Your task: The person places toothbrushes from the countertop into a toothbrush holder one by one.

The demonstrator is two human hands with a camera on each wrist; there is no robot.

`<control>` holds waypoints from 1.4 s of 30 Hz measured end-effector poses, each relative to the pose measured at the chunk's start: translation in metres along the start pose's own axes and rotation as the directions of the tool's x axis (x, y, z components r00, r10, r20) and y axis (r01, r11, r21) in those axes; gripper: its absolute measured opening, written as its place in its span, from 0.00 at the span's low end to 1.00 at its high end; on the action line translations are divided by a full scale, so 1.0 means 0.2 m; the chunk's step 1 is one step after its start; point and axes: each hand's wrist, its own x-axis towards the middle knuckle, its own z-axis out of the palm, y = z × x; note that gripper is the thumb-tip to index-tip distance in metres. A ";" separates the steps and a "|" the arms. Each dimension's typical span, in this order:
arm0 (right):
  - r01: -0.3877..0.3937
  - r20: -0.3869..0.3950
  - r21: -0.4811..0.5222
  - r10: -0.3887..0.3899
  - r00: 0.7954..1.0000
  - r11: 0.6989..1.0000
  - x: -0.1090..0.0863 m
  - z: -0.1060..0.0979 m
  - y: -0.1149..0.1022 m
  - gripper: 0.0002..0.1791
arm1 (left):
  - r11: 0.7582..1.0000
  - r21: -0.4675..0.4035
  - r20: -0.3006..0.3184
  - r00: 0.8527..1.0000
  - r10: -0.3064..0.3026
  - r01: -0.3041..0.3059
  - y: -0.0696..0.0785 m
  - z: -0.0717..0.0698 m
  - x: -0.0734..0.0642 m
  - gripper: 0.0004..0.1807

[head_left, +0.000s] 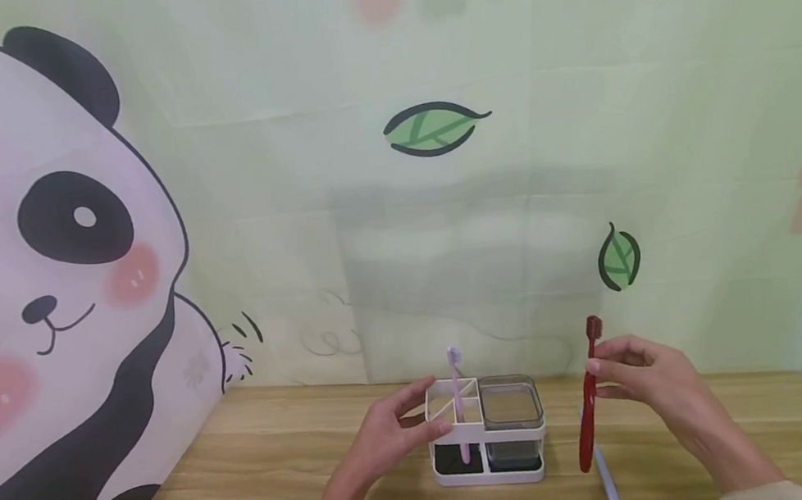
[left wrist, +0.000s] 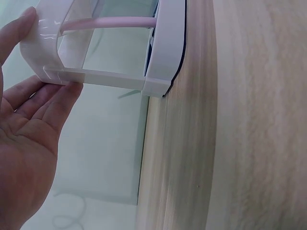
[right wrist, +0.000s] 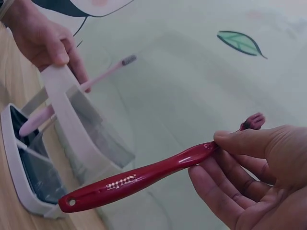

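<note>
My left hand [head_left: 382,442] grips the upper left side of a white toothbrush holder [head_left: 490,480], thumb at the front and fingers round the back. A pink toothbrush [head_left: 455,369] stands in one of the holder's left compartments, bristles up. In the right half sits a clear square cup [head_left: 513,424]. To the right of the holder, my right hand [head_left: 661,377] pinches a red toothbrush [right wrist: 139,181] by its neck between thumb and fingers. Its head points up and its handle hangs down, tilted slightly, above the table.
A light blue stick-like handle [head_left: 609,482] lies on the wooden table [head_left: 249,482], partly hidden behind the red toothbrush. Behind the table hangs a pale green cloth [head_left: 273,174] printed with leaves and a large panda [head_left: 82,319] on the left.
</note>
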 end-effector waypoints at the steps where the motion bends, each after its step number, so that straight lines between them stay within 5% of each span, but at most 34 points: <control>1: 0.003 0.002 -0.004 -0.003 1.000 1.000 0.00 0.01 -0.01 0.22 | 1.000 -0.001 0.000 1.000 0.001 -0.001 0.00 0.00 0.00 0.40; 21: 0.115 0.039 -0.013 -0.114 0.993 0.993 0.06 0.20 -0.22 0.23 | 1.000 -0.027 0.007 1.000 0.009 -0.009 0.00 0.00 0.00 0.40; 42: 0.203 0.100 0.017 -0.204 0.974 0.979 0.13 0.40 -0.30 0.19 | 1.000 0.008 0.009 1.000 0.000 0.000 0.00 -0.01 0.00 0.40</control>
